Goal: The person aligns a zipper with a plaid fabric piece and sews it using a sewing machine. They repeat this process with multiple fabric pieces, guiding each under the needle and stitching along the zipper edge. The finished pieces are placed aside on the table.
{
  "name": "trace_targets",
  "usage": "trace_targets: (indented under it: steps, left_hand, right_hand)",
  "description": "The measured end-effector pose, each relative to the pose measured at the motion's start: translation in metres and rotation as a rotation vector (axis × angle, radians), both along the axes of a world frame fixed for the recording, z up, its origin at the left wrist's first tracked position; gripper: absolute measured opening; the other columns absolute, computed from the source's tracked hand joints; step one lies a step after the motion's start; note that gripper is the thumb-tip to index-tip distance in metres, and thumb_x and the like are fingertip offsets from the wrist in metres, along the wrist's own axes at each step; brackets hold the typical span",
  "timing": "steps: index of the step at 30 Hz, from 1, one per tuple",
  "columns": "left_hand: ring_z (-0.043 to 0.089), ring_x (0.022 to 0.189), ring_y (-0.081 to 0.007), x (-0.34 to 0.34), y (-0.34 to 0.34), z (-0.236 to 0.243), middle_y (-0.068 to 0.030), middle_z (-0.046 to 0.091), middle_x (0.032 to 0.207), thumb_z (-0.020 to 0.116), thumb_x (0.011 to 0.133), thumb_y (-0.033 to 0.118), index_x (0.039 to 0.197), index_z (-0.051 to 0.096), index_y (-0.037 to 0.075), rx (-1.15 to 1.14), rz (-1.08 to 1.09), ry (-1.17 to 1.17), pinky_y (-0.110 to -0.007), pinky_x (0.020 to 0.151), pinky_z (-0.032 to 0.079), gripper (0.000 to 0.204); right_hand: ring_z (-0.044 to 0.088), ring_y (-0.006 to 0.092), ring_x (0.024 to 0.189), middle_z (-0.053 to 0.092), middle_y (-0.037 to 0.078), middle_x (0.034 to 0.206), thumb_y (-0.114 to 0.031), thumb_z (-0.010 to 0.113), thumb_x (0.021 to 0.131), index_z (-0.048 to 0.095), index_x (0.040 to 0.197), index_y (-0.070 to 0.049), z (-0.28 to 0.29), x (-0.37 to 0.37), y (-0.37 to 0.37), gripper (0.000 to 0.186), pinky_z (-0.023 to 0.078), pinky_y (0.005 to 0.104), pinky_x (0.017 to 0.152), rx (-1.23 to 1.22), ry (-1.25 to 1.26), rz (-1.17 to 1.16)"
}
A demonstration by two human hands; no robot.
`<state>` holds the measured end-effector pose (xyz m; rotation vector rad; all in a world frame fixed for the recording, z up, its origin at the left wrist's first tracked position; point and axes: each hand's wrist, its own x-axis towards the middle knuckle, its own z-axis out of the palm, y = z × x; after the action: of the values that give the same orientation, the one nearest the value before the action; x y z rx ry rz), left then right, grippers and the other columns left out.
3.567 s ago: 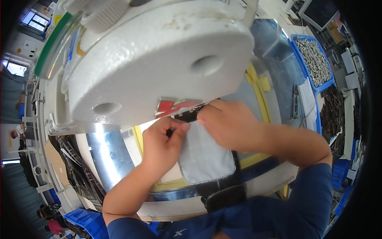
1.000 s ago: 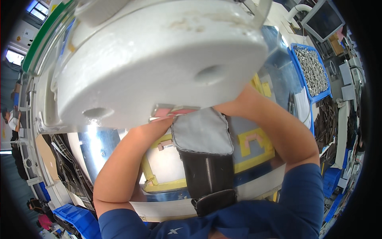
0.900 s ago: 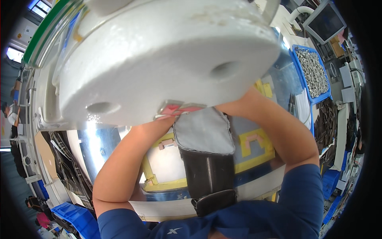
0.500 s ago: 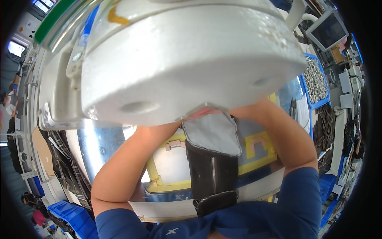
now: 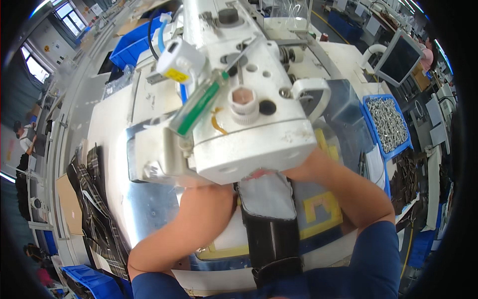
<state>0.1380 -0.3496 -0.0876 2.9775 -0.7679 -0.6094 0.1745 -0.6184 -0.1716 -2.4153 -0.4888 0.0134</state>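
Note:
A white sewing machine head hangs over both of my hands and hides their fingers. My left hand is bent in beside the left edge of a black zippered piece with grey lining. From the right, my right hand reaches under the machine head by the far corner of the lining. The piece runs toward my body, its zipper lengthwise. Whether either hand grips it cannot be made out. A bit of pink shows at the lining's far edge, under the machine.
A green-handled screwdriver lies on the machine. To the right stands a blue tray of metal hardware, below a screen. Plaid fabric pieces lie at left. Yellow tape marks the work surface; a blue bin sits lower left.
My view has lifted and drawn back, so the machine's top now shows. My left hand has come into sight from under the machine head. The black piece stays beneath the machine.

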Motion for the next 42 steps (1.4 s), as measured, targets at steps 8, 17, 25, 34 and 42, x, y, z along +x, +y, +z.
trace_targets:
  steps: [8,17,25,34,42]
  left_hand:
    - [0.069,0.115,-0.043,-0.016,0.0,-0.027,-0.0286,0.067,0.13,0.08,0.093,0.049,0.113,0.065,-0.005,-0.638,-0.471,-0.098,-0.045,0.101,0.057,0.06]
    - [0.07,0.109,-0.0445,-0.014,-0.011,-0.037,-0.0303,0.064,0.136,0.077,0.093,0.052,0.133,0.06,-0.005,-0.552,-0.467,-0.09,-0.045,0.102,0.056,0.072]
    - [0.073,0.106,-0.0411,-0.016,-0.007,-0.023,-0.0302,0.064,0.137,0.08,0.09,0.05,0.131,0.061,-0.004,-0.33,-0.455,-0.032,-0.045,0.096,0.059,0.07]
    - [0.074,0.104,-0.0415,-0.019,-0.005,-0.02,-0.0322,0.065,0.135,0.082,0.088,0.049,0.127,0.061,-0.004,-0.312,-0.463,-0.059,-0.045,0.091,0.061,0.069]
    - [0.075,0.101,-0.0407,-0.019,-0.007,-0.019,-0.0299,0.065,0.134,0.082,0.087,0.05,0.126,0.062,-0.003,-0.273,-0.449,-0.022,-0.045,0.09,0.061,0.069]
  right_hand:
    - [0.072,0.0457,0.084,0.074,0.023,0.085,-0.022,0.065,0.087,0.076,0.087,-0.003,-0.001,0.003,0.005,0.023,0.059,0.0535,0.079,-0.059,-0.064,0.043]
    - [0.073,0.0454,0.085,0.075,0.022,0.088,-0.019,0.064,0.088,0.076,0.093,-0.003,0.0,-0.001,0.006,0.02,0.059,0.055,0.079,-0.124,-0.167,0.066]
    - [0.072,0.0413,0.107,0.077,0.017,0.114,-0.012,0.064,0.09,0.075,0.119,-0.01,0.004,-0.002,0.026,0.031,0.06,0.0497,0.09,-0.019,-0.154,0.055]
    - [0.072,0.0391,0.11,0.076,0.014,0.121,-0.016,0.066,0.091,0.074,0.124,-0.014,0.0,-0.008,0.028,0.034,0.06,0.0484,0.092,-0.187,-0.142,0.062]
    - [0.074,0.0421,0.093,0.078,0.018,0.101,-0.018,0.066,0.09,0.076,0.115,-0.013,0.003,-0.012,0.019,0.027,0.061,0.0526,0.081,-0.174,-0.16,0.037]
